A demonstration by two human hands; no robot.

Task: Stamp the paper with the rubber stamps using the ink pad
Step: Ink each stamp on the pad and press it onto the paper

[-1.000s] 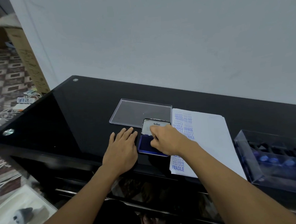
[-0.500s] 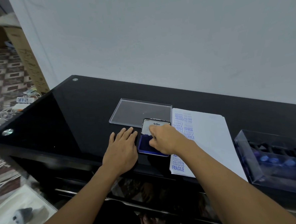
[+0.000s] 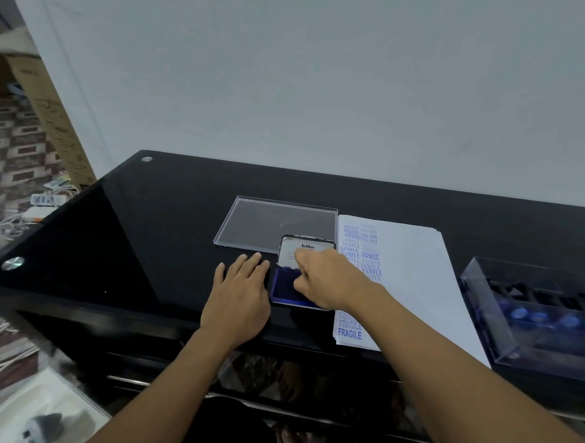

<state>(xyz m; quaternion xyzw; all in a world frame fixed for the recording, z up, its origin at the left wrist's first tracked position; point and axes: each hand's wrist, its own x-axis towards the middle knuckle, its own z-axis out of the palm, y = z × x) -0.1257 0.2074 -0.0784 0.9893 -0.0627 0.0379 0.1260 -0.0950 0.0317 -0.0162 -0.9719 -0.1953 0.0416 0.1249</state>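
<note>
An open blue ink pad [image 3: 283, 288] with its raised lid [image 3: 291, 250] lies on the black glass table [image 3: 131, 238]. My right hand [image 3: 325, 277] is curled over the pad, fingers pointing down as if pinching a stamp, which is hidden under the hand. My left hand [image 3: 242, 289] rests flat on the table just left of the pad, fingers straight. To the right of the pad lies the white paper stack [image 3: 411, 275], its left column covered with blue stamped words such as SAMPLE and FRAGILE.
A clear plastic lid [image 3: 274, 222] lies behind the ink pad. A clear box [image 3: 488, 315] holding several blue-topped stamps stands at the right edge. The wall runs along the table's back. Cables and a cardboard box sit on the floor at left.
My right hand has shifted slightly toward me over the ink pad. My left hand has stayed flat in place.
</note>
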